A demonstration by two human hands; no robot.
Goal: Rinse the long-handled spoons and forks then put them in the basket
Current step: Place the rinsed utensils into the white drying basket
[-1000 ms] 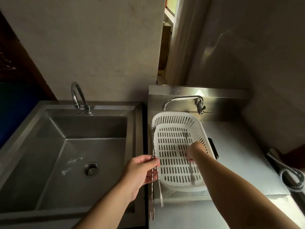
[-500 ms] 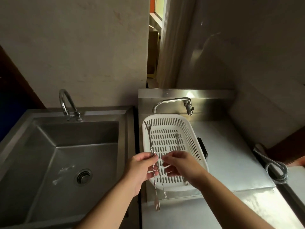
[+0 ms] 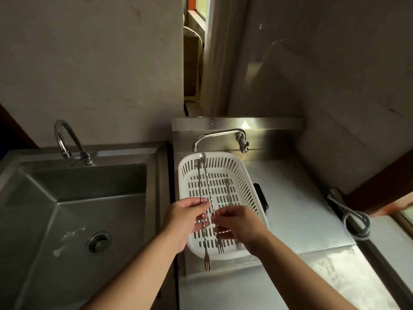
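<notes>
Lying in the white basket (image 3: 247,182), one long-handled utensil (image 3: 228,190); hands hold two more.

Dim, warm kitchen light, and I'm seeing heavy wide-angle bending.
Daylight leaks from the window gap (image 3: 196,12) up top; glare on the counter's back edge (image 3: 245,125); frame corners sink into shadow.

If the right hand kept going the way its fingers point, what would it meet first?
Probably the long-handled utensils held by the left hand; the right hand points left at them, fingertips nearly touching, though depth is unclear.
</notes>
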